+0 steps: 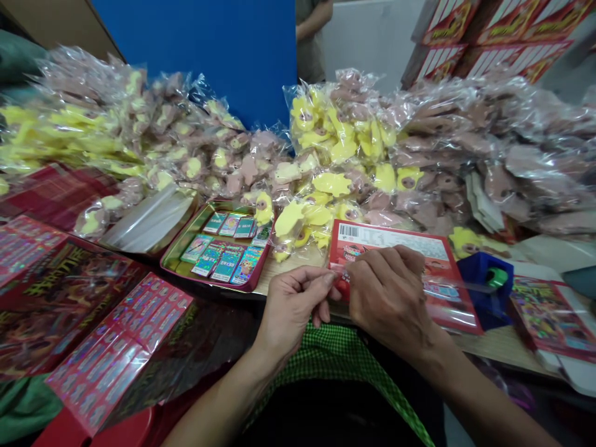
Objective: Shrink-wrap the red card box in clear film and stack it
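Note:
A flat red box [410, 261] with a barcode and white label lies at the table's near edge, in front of me. My left hand [291, 307] pinches its near left corner between thumb and fingers. My right hand [388, 295] rests on the box's left end with fingers curled over that same corner. A strip of clear tape seems to run from my right hand toward the blue tape dispenser [487, 282]; I cannot be sure.
Heaps of bagged yellow and pink plush toys [335, 149] cover the back of the table. A tray of small card packs [218, 254] sits left of the box. Red shiny boxes [69, 298] are stacked on the left. Another person [311, 37] stands behind.

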{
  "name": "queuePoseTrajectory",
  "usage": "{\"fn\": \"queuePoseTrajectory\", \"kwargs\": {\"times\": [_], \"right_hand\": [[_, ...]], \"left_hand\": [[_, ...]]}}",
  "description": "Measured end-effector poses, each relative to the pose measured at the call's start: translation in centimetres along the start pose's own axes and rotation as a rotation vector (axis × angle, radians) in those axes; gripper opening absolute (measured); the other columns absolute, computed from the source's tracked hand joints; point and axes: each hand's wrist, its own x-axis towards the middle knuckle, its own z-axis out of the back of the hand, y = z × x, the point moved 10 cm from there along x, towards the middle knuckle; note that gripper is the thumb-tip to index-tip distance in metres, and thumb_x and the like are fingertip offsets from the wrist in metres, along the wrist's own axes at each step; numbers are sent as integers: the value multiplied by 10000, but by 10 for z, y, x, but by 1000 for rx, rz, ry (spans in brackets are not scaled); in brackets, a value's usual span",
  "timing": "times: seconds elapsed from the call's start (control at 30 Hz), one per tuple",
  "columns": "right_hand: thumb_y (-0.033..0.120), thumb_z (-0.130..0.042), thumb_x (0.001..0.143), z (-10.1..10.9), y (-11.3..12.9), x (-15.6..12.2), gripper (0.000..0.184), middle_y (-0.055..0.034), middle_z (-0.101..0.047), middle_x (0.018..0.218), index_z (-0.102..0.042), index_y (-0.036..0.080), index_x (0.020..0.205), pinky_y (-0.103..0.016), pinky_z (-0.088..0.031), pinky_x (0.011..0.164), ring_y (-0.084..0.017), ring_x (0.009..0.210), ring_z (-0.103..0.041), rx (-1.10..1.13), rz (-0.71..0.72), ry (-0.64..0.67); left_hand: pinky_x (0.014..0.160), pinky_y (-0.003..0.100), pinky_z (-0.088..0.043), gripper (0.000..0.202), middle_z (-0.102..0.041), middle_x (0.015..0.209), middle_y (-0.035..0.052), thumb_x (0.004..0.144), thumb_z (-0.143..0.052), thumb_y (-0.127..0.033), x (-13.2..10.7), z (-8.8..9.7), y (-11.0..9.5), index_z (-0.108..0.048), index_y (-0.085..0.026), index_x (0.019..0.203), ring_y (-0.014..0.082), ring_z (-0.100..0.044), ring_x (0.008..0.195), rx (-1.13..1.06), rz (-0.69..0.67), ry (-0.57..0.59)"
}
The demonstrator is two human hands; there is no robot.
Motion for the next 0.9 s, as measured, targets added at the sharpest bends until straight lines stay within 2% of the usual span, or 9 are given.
{"fn": "queuePoseTrajectory", "kwargs": {"times": [0.27,0.4,0.47,0.57,0.73,0.9], "right_hand": [[32,-449,904,-1,-5,-1,258,-54,-545,698,-549,198,734,-388,-338,758,-228,730,-441,48,-13,11],[31,-453,901,1,-4,-1,255,-59,-550,694,-553,197,735,-390,-341,770,-231,732,-439,23,4,-8],[38,-455,908,2,-3,-1,255,-56,-544,686,-550,200,735,-390,-340,767,-232,730,-438,14,11,-10],[34,-443,904,-1,-5,-1,252,-61,-554,701,-546,202,748,-391,-340,771,-235,741,-446,22,-4,20],[36,-440,898,-2,-6,-2,244,-55,-546,703,-536,210,756,-397,-339,771,-236,737,-444,71,-23,40],[73,-482,939,0,-19,3,143,-79,-625,885,-598,157,943,-386,-355,795,-244,853,-522,297,-168,135]], "left_hand": [[331,120,-343,208,-727,690,7,786,-819,-344,2,-5,-4,-756,-152,832,35,-538,390,39,-30,7],[337,126,-349,274,-653,548,-14,804,-803,-407,2,-8,-2,-770,-148,887,58,-533,387,85,-4,34],[340,122,-337,277,-629,510,-20,798,-817,-410,2,-7,-2,-766,-144,858,49,-504,373,102,-6,21],[341,123,-327,265,-692,616,8,783,-833,-393,3,-4,-2,-749,-142,794,34,-506,389,90,-28,-19],[349,132,-335,252,-709,671,15,799,-816,-389,4,-4,-3,-758,-147,837,37,-515,411,102,-69,-29],[356,139,-326,294,-662,581,-6,821,-796,-436,4,-4,-5,-776,-151,888,47,-490,404,185,-95,-41]]}}
